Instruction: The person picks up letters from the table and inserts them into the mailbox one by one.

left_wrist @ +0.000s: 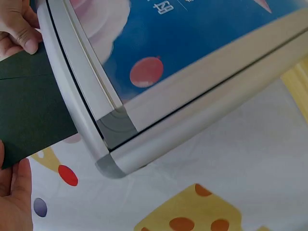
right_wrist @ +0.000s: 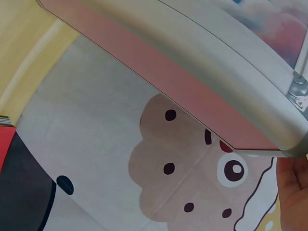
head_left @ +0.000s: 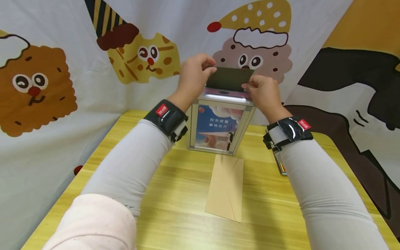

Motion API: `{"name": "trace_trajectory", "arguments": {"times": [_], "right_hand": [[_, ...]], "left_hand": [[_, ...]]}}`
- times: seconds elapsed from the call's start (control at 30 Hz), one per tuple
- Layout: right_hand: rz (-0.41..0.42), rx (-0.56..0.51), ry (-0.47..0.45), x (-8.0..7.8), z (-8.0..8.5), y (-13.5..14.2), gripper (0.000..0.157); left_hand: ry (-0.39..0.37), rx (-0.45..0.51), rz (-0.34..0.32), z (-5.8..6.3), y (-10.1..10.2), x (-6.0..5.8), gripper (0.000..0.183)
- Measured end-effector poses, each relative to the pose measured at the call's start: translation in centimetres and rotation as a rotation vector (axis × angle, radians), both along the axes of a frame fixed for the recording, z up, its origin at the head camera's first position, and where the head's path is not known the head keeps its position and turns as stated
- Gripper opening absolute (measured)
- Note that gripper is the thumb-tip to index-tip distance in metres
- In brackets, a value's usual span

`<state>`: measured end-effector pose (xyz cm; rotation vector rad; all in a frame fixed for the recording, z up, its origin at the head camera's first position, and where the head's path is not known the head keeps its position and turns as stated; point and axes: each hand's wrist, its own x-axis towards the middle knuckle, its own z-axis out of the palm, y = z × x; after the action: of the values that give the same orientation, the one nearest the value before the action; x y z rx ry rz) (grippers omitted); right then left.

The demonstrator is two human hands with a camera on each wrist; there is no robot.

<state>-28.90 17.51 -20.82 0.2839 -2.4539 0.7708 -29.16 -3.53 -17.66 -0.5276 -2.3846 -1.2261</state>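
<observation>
A dark green envelope (head_left: 230,78) stands on edge over the top of a silver-framed box (head_left: 193,128), right at the dark slot (head_left: 223,92). My left hand (head_left: 194,75) pinches its upper left corner between thumb and fingers. Lower on the other side, my right hand (head_left: 266,93) grips the envelope's right edge close to the box lid. In the left wrist view the envelope (left_wrist: 36,106) spans between both hands, and a crease or flap line crosses it. The right wrist view catches only part of the right hand (right_wrist: 294,195) beside the box's pinkish side.
A tan kraft envelope (head_left: 225,189) lies on the wooden table (head_left: 175,208) in front of the box. Small keys (head_left: 230,137) hang at the box's front panel. Partly hidden by the right forearm is a flat stack (head_left: 282,170). A cartoon-printed cloth (head_left: 103,80) hangs behind.
</observation>
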Motion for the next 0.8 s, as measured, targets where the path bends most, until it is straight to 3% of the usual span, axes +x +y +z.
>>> {"name": "trace_trajectory", "arguments": {"times": [0.13, 0.33, 0.47, 0.57, 0.8], "right_hand": [[-0.006, 0.007, -0.023, -0.2, -0.4, 0.2, 0.017], [0.004, 0.021, -0.058, -0.1, -0.2, 0.1, 0.014], [0.014, -0.007, -0.096, 0.5, 1.0, 0.1, 0.032], [0.028, 0.013, -0.065, 1.0, 1.8, 0.0, 0.040], [0.053, 0.207, 0.056, 1.2, 2.4, 0.1, 0.026]], "left_hand": [[0.031, -0.099, -0.003, 0.3, 0.4, 0.1, 0.018], [0.062, -0.110, 0.005, -0.2, 0.5, -0.3, 0.016], [0.070, -0.098, 0.013, -0.7, 0.5, -0.5, 0.016], [0.067, -0.085, 0.019, -1.1, 0.5, -0.8, 0.016], [0.057, -0.088, 0.044, -1.6, 0.9, -1.3, 0.015]]}}
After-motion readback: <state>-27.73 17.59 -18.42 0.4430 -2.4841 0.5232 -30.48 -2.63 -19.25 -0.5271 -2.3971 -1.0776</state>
